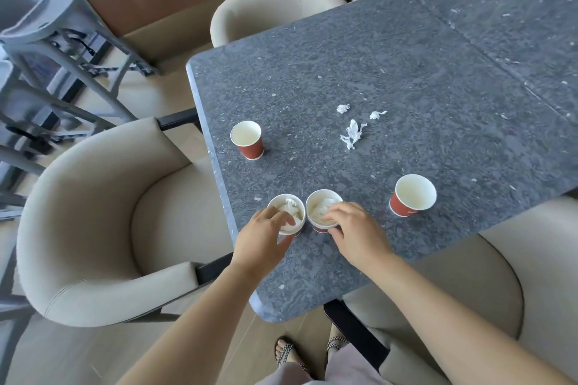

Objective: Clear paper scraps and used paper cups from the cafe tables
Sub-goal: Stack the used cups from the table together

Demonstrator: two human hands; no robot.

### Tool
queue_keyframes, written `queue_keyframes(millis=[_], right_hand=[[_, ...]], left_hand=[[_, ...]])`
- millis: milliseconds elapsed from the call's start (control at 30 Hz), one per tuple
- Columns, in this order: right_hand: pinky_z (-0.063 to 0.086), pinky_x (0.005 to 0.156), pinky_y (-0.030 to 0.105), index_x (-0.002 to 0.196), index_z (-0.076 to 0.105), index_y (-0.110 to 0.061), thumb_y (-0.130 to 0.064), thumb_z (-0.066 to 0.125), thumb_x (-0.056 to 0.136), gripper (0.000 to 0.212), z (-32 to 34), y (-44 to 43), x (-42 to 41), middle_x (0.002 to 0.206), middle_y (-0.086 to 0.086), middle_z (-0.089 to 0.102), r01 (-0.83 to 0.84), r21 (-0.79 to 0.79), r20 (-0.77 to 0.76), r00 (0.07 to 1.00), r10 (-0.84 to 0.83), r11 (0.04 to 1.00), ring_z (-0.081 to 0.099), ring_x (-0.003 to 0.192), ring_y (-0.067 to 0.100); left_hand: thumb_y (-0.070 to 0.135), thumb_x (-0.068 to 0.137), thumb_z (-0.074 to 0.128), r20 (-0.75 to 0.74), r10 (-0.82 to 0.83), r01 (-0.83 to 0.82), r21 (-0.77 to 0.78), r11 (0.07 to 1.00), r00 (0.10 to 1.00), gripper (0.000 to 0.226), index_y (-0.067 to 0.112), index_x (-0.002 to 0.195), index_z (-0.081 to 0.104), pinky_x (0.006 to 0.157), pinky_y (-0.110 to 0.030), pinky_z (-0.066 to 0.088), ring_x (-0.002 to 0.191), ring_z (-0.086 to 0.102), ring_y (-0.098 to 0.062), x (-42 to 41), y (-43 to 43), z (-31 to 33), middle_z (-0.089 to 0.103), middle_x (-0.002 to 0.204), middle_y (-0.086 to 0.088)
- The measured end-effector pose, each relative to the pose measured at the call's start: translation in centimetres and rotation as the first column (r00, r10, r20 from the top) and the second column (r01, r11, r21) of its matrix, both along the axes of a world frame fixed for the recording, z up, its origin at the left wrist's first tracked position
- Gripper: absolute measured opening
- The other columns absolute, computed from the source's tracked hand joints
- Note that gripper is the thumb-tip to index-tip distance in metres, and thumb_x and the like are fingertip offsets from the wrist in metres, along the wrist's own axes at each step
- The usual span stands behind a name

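Left hand [261,239] grips the left stuffed cup [287,212]; right hand [353,230] grips the right stuffed cup [322,206] touching it, fingers inside both rims. Beyond this pair on the grey table [406,78]: an empty cup [247,139] far-left, another [413,198] right, loose paper scraps [353,133] further back.

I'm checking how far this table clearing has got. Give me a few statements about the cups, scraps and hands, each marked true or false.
1. Four red paper cups stand on the table. True.
2. The cup at the left hand holds crumpled paper. True.
3. The far left cup lies on its side. False: it stands upright.
4. No loose scraps remain. False: several lie mid-table.
5. The right hand is at the lone cup on the right. False: it is at the second paper-filled cup.
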State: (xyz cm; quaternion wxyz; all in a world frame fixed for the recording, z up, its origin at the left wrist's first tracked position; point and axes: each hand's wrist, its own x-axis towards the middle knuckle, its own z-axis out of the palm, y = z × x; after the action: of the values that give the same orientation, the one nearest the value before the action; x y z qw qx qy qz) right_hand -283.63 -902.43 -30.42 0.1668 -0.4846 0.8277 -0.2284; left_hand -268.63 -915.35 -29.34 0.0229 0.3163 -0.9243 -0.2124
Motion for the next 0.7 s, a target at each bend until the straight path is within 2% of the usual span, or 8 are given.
queue_keyframes(millis=[167, 333, 567, 700], right_hand=[[0.049, 0.084, 0.035, 0.105, 0.065, -0.012, -0.009, 0.062, 0.083, 0.022, 1.2, 0.7, 0.3, 0.113, -0.001, 0.061, 0.043, -0.036, -0.012, 0.999, -0.044, 0.998, 0.051, 0.109, 0.02], [0.047, 0.086, 0.035, 0.106, 0.065, -0.013, -0.009, 0.062, 0.083, 0.024, 3.0, 3.4, -1.0, 0.111, 0.0, 0.062, 0.111, -0.024, -0.008, 0.994, -0.111, 0.994, 0.054, 0.104, 0.021], [0.046, 0.081, 0.031, 0.103, 0.067, -0.012, -0.006, 0.065, 0.08, 0.024, 5.3, 9.4, -3.2, 0.11, 0.004, 0.064, 0.326, -0.032, -0.057, 0.943, -0.327, 0.945, 0.058, 0.096, 0.024], [0.033, 0.073, 0.018, 0.104, 0.066, -0.013, -0.008, 0.066, 0.08, 0.025, 5.6, 12.0, -4.1, 0.109, 0.002, 0.064, 0.374, -0.038, -0.091, 0.922, -0.375, 0.927, 0.049, 0.083, 0.01]], left_hand=[[0.03, 0.081, 0.066, -0.085, 0.015, -0.013, 0.021, 1.0, 0.996, 0.018, 0.026, 0.098, 0.062, 0.065, -0.024, 0.045, 0.096, 0.056, -0.013, 0.8, 0.0, 0.7, 0.06, 0.101, 0.011], [0.028, 0.082, 0.063, -0.169, -0.003, 0.011, 0.045, 0.999, 0.986, 0.016, 0.028, 0.098, 0.06, 0.062, -0.028, 0.048, 0.092, 0.055, -0.011, 0.2, 0.4, 1.8, 0.059, 0.1, 0.012], [0.02, 0.083, 0.063, -0.258, -0.174, 0.211, 0.124, 0.97, 0.95, 0.018, 0.019, 0.101, 0.063, 0.064, -0.039, 0.053, 0.08, 0.061, -0.022, -3.5, 3.3, 2.2, 0.062, 0.106, 0.001], [0.021, 0.083, 0.062, -0.241, -0.224, 0.259, 0.126, 0.957, 0.944, 0.02, 0.024, 0.103, 0.063, 0.065, -0.036, 0.052, 0.091, 0.059, -0.019, -5.5, 4.6, 2.1, 0.06, 0.106, 0.004]])
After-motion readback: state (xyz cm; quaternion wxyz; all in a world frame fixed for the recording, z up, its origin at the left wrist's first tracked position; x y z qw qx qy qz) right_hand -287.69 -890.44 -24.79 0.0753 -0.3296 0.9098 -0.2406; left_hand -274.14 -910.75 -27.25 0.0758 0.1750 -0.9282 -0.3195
